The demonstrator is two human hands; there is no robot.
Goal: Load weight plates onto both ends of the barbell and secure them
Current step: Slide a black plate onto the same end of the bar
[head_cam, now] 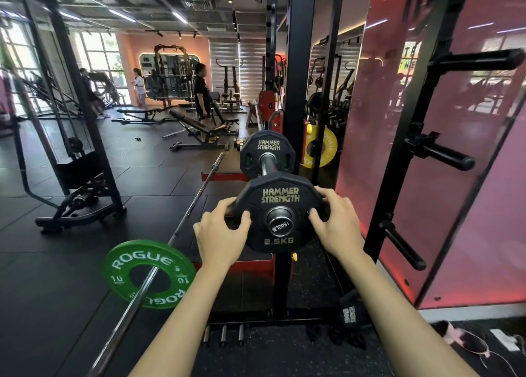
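Note:
A black 2.5 kg Hammer Strength plate sits on the near end of the barbell sleeve, whose chrome end cap shows through the plate's hole. My left hand grips the plate's left edge and my right hand grips its right edge, fingers curled over the rim. Farther along the same sleeve sits a second black Hammer Strength plate, with bare chrome between the two. No collar is visible.
A second barbell lies on the floor at left carrying a green Rogue 10 plate. The black rack upright stands behind the plates. Storage pegs jut out at right, a yellow plate hangs behind. Several people stand far off.

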